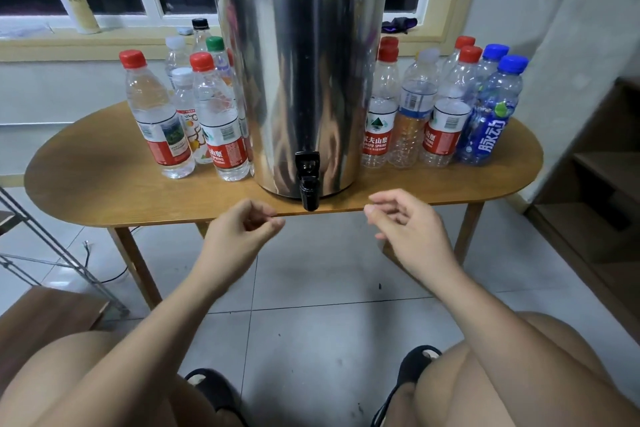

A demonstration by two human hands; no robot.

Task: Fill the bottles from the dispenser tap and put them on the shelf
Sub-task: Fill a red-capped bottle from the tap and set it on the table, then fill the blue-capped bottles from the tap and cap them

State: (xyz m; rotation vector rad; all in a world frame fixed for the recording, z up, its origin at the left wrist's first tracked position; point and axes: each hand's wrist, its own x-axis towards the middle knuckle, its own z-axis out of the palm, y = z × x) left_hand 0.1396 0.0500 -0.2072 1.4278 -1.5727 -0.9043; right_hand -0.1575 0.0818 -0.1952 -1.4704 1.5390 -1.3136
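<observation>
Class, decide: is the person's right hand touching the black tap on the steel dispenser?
Apart. The head view shows bare table edge between the right hand and the tap; the hand holds nothing.

The red-labelled bottle (378, 135) reads "夫山泉" and "GFU SPRING", the blue-capped bottle (489, 137) "脉动".

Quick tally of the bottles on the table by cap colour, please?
Red caps: 6
White caps: 3
Blue caps: 2
Green cap: 1
Black cap: 1
Total: 13 visible; any behind the dispenser are hidden.
</observation>
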